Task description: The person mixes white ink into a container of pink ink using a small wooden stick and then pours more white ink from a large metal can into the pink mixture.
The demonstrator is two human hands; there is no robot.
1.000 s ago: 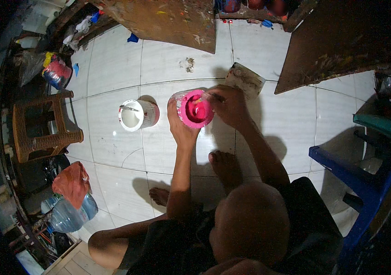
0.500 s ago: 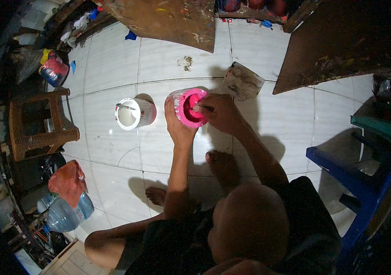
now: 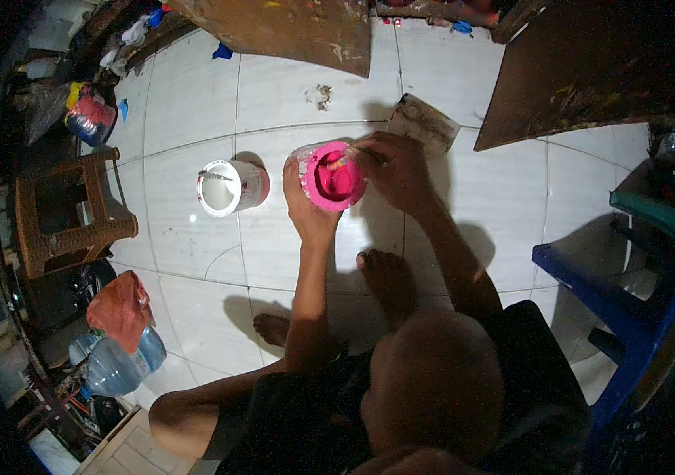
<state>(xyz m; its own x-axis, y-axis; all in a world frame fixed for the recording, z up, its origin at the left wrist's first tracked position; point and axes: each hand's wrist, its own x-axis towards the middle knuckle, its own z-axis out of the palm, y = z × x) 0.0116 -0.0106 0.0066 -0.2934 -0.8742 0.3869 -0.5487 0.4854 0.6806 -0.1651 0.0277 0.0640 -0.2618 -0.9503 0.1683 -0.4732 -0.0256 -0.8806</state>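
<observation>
Paint [image 3: 340, 185], glossy and bright pink, lies in one round, pink-rimmed tub [image 3: 359, 190] at the scene's middle. The left hand [image 3: 311, 220] wraps the tub's left side; the right hand [image 3: 397, 172] pinches one slim, pale-tipped tool [image 3: 338, 165] at its opening — material unclear. To the left stands one round white bucket [image 3: 252, 185], a thin grey strip [image 3: 217, 176] across its rim. Two flat, brown, paint-flecked boards [image 3: 294, 36] occupy the far side — one left, one right.
</observation>
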